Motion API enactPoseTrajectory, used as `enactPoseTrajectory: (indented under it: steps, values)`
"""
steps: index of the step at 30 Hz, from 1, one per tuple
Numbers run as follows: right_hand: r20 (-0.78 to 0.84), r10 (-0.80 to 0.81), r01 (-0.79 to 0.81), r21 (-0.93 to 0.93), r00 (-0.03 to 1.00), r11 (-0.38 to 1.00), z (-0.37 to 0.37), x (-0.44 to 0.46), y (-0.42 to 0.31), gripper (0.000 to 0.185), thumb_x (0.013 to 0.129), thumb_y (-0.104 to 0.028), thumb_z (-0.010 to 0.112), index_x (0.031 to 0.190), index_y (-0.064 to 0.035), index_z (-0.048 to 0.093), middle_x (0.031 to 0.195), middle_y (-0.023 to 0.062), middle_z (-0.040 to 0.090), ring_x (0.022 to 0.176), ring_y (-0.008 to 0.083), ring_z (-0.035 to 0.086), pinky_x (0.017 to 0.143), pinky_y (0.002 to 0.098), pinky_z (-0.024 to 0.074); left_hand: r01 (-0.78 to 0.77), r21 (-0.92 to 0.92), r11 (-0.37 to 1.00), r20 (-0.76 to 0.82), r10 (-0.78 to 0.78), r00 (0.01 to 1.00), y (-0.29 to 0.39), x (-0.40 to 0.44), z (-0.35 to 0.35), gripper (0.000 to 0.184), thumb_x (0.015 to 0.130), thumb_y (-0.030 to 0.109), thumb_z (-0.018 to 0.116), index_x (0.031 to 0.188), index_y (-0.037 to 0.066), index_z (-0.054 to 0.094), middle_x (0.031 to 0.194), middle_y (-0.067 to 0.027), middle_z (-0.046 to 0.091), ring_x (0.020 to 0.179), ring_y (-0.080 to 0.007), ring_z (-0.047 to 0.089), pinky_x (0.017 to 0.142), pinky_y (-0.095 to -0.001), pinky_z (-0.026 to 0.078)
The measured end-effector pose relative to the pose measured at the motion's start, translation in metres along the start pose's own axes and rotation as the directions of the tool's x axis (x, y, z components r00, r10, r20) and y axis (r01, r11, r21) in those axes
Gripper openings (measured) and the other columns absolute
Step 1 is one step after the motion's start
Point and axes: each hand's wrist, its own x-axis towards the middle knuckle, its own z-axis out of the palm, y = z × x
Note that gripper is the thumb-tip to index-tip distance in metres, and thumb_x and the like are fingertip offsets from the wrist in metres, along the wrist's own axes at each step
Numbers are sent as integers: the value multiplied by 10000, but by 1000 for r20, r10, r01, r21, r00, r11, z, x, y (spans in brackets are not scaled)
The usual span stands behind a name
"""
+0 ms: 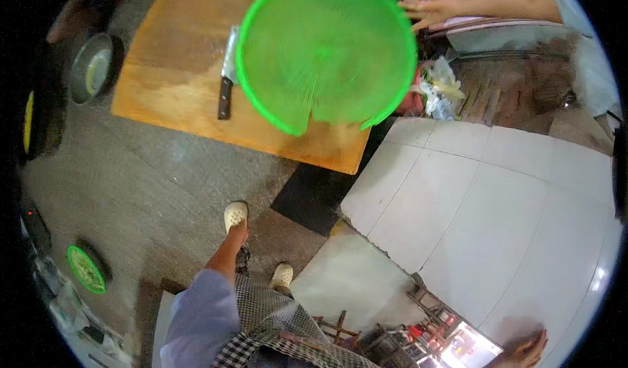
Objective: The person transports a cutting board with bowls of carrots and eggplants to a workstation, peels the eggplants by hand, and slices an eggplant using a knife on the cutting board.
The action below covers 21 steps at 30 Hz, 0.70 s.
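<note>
We've got a green plastic basket (327, 54) at twelve o'clock, rim gapped near six! At one, a hand (428, 9) spreads beside it, side unclear.

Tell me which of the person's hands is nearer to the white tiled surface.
The right hand: it shows against the white tiled surface, bottom right. The left hand appears by a cream clog, away from the tiles.

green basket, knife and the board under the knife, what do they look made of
Green basket: likely plastic, semi-matte, from its even bright colour and finely lined surface.
Knife: probably a steel blade, going by its grey sheen; the dark handle could be wood or plastic.
Board: apparently smooth, worn wood, given its mottled orange-tan surface.
</note>
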Motion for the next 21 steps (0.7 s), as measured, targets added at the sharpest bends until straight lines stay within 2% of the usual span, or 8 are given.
enactPoseTrajectory:
  steps: [1,2,3,5,6,8,11,21]
  values:
    - [-30,-2,2,8,1000,1000,-2,5,-2,475,915,-486,405,643,-174,637,656,-50,631,586,155,591,580,332,379,0,216,976,-102,23,995,-19,-14,-32,440,921,423,422,816,19,558,702,-118,516,582,-247,475,549,-411,387]
    - [113,13,-17,33,993,999,-1,-26,28,377,913,-435,404,886,-123,616,887,3,627,831,179,579,768,359,374,48,429,902,-204,45,978,-23,-51,-59,434,917,403,435,943,-12,560,839,-157,560,708,-282,536,623,-428,420]
    - [255,18,-35,62,967,998,5,-59,56,426,910,-384,403,1130,-73,594,1118,56,622,1076,203,568,956,385,369,134,595,792,-303,67,951,-25,-88,-87,467,914,382,448,1070,-42,563,976,-196,603,833,-316,597,698,-445,453]
    - [315,96,-150,153,944,977,9,-71,63,316,883,-297,481,1058,-79,630,1049,62,650,1033,215,592,959,397,359,-138,739,660,-121,332,936,-54,-102,-159,445,894,347,462,1058,-54,565,1044,-228,591,927,-362,581,768,-455,453]
    - [278,105,-150,144,955,978,-2,-57,48,280,878,-243,476,1046,-73,622,1075,58,639,1053,220,576,985,401,332,-96,776,623,-169,351,921,-45,-134,-179,438,890,338,463,1055,-55,566,1056,-233,586,936,-367,576,775,-458,453]
    - [348,125,-185,143,929,972,3,-69,48,266,847,-199,490,1065,-103,608,1108,56,619,1057,218,566,972,440,320,-9,832,555,-259,403,878,-25,-199,-213,425,882,321,466,1050,-56,568,1081,-241,576,954,-377,565,790,-464,452]
    - [360,168,-254,207,918,945,-7,-52,36,276,830,-188,477,1058,-107,611,1099,51,618,1075,219,548,998,472,277,-40,830,556,-243,424,872,-35,-258,-236,410,876,306,469,1036,-56,576,1074,-241,580,951,-378,567,797,-462,453]
    - [180,286,-335,397,941,854,-14,-36,28,205,767,-155,524,933,-126,640,969,21,654,962,200,593,990,430,263,-33,750,661,-301,385,872,-165,-350,-253,397,875,294,463,1017,-57,583,1061,-237,587,948,-383,567,803,-460,451]
